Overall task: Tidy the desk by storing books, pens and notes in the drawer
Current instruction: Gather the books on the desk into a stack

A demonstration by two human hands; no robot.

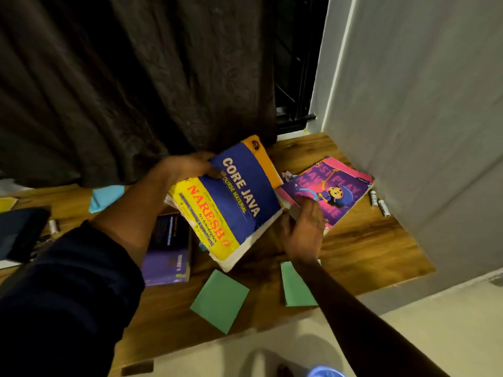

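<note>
My left hand [187, 165] grips the far edge of a thick blue and yellow "Core Java" book [231, 202] and holds it tilted above the wooden desk [362, 248]. My right hand [303, 229] grips the near corner of a pink and purple picture book [329, 191] that lies on the desk to the right. A purple book [167, 257] lies flat under the lifted one. Two green notes [219, 300] [295, 288] lie near the front edge. A blue note [104, 198] and a yellow one [6, 204] lie at the left.
A dark curtain [136, 77] hangs behind the desk and a white wall [435, 104] closes the right side. Two small batteries [378, 202] lie by the wall. A dark tablet-like object [21, 235] sits at the left edge. The pale floor [408, 336] shows in front.
</note>
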